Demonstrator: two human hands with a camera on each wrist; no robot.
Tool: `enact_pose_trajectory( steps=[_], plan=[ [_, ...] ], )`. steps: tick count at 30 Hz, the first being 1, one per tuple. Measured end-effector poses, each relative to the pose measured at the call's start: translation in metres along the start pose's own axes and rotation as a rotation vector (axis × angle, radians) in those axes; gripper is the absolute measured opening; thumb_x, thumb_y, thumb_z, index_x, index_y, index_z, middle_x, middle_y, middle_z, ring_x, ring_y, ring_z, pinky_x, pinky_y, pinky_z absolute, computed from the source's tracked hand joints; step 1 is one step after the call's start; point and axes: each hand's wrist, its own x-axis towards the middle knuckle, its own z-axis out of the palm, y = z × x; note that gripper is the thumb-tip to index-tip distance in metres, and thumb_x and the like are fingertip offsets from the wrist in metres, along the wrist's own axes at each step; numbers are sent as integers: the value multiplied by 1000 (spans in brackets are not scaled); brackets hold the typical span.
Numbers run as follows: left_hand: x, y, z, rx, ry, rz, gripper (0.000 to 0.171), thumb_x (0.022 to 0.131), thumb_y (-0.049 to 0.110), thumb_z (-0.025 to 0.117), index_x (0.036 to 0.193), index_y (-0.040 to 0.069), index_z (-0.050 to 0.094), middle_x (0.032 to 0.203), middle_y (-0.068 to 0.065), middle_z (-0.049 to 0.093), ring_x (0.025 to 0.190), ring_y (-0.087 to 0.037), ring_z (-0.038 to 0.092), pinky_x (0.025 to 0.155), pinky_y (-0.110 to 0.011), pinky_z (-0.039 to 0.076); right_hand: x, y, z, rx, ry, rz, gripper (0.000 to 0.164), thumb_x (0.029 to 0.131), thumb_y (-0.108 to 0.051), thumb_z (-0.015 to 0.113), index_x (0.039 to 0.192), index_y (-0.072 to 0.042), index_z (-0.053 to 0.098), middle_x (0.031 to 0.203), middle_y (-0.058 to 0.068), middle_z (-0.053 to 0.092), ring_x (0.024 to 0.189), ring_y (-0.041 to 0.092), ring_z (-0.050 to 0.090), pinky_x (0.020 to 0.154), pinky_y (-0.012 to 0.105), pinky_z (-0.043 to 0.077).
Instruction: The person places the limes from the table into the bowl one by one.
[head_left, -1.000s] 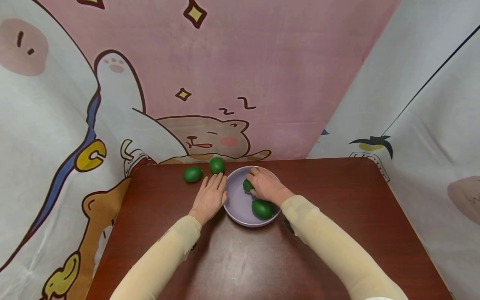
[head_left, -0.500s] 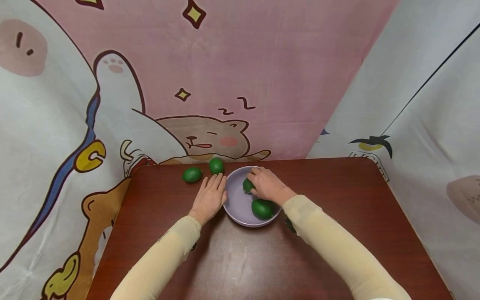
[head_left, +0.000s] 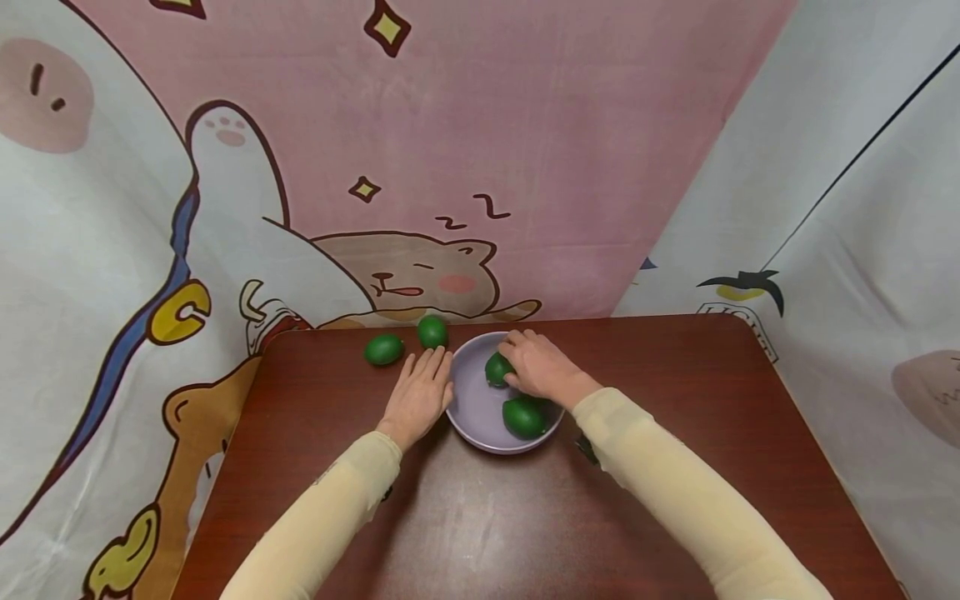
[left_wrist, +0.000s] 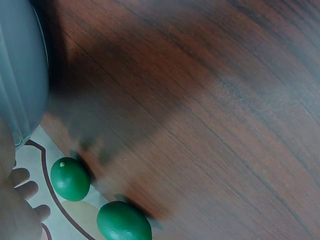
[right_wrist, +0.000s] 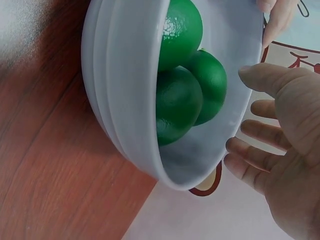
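Observation:
A lavender bowl (head_left: 474, 417) stands on the table, holding green limes. From above, one lime (head_left: 522, 417) shows at the front and another lime (head_left: 496, 370) further back; the right wrist view reveals a third, the darker lime (right_wrist: 179, 105) being lowest there. My right hand (head_left: 542, 365) hovers over the bowl's right side, fingers spread and loosely bent, apart from the limes in the right wrist view. My left hand (head_left: 418, 392) lies along the bowl's left rim with straight fingers. Beyond its fingertips are two more limes, one lime (head_left: 384, 349) left of the other lime (head_left: 432, 332).
The reddish-brown wooden table (head_left: 690, 400) ends just behind the two outside limes. A cartoon-printed cloth (head_left: 570, 167) hangs behind the table and along both sides.
My right hand has drawn slightly right, away from the back lime, so more of that lime shows. The left hand, bowl and outside limes stay put.

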Motion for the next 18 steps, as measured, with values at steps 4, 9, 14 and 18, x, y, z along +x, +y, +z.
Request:
enact_pose_trajectory(
  steps=[4,9,14,18],
  plan=[
    [-1,0,0,-6,-13,-2,53,105,26,56,152,1,49,156,-18,48,145,-36,45,122,-54,29,-4,3,-3,15,11,4,50,96,-30,73,137,-4,62,136,18,57,115,37,57,102,50,49],
    [-1,0,0,-12,-13,-6,53,105,25,56,151,1,49,156,-18,48,145,-35,45,122,-54,29,-9,7,-4,28,35,9,51,96,-30,73,138,-3,61,135,19,57,116,37,57,103,50,49],
    [0,-1,2,-11,-13,-8,53,105,25,56,152,1,49,156,-18,48,145,-36,45,123,-54,28,-14,13,-3,45,74,17,52,96,-28,74,139,-1,61,135,19,58,116,37,57,103,51,49],
    [0,-1,2,-2,-9,-7,53,105,25,56,151,1,49,156,-18,48,144,-35,45,122,-54,29,-19,17,-4,66,105,20,52,96,-26,74,138,0,61,136,21,58,119,38,57,104,51,49]
  ],
)
